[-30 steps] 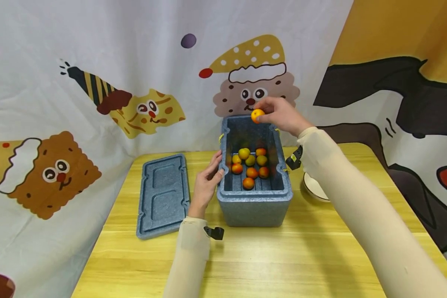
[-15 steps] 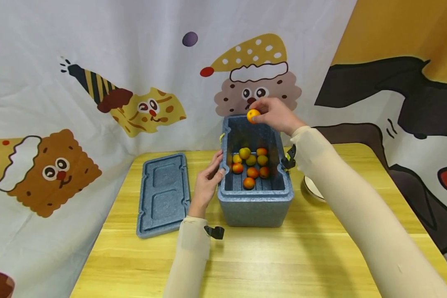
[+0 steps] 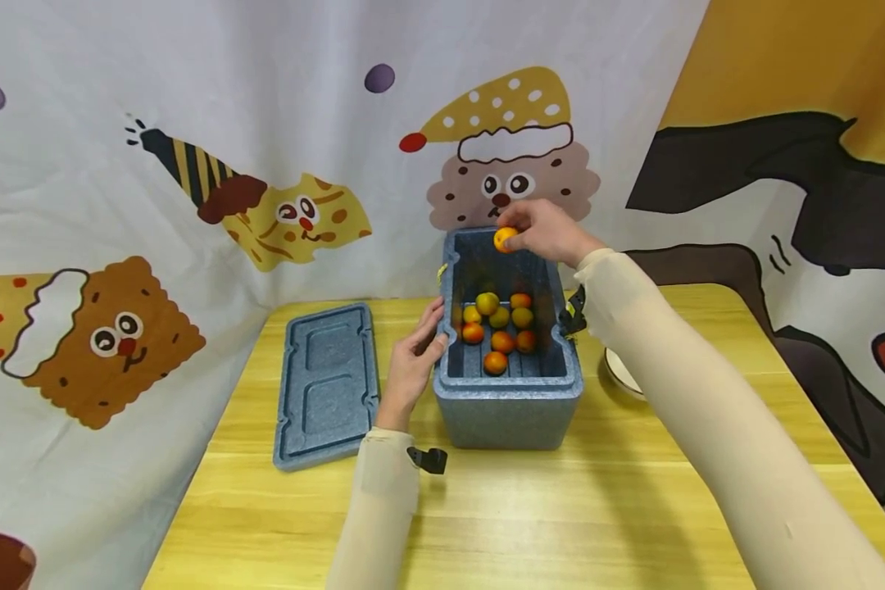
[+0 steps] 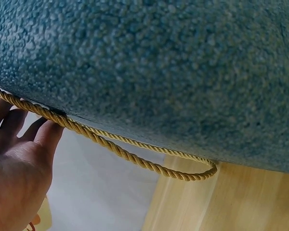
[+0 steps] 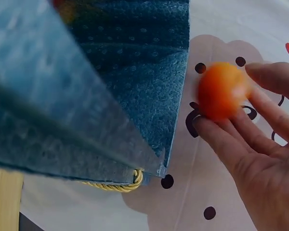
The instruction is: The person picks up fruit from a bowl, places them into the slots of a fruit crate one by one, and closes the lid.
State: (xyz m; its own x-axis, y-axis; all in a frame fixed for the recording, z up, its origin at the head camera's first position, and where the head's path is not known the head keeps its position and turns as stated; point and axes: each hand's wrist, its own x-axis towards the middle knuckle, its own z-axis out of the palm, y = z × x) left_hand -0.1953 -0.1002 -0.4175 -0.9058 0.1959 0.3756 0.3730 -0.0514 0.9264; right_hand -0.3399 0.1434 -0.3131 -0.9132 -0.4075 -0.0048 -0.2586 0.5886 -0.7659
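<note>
A blue-grey foam box stands open on the wooden table, with several orange and yellow-green fruits on its floor. My right hand pinches a small orange fruit above the box's far rim; the right wrist view shows that orange fruit between thumb and fingers of the right hand, beside the box wall. My left hand rests flat against the box's left wall. In the left wrist view the left hand lies beside the box wall, near a yellow rope handle.
The box's lid lies flat on the table to the left of my left hand. A white bowl sits right of the box, partly behind my right forearm. A cartoon-printed cloth hangs behind the table.
My right hand has carried the orange fruit slightly left and down toward the box's far rim. The left hand stays against the box.
</note>
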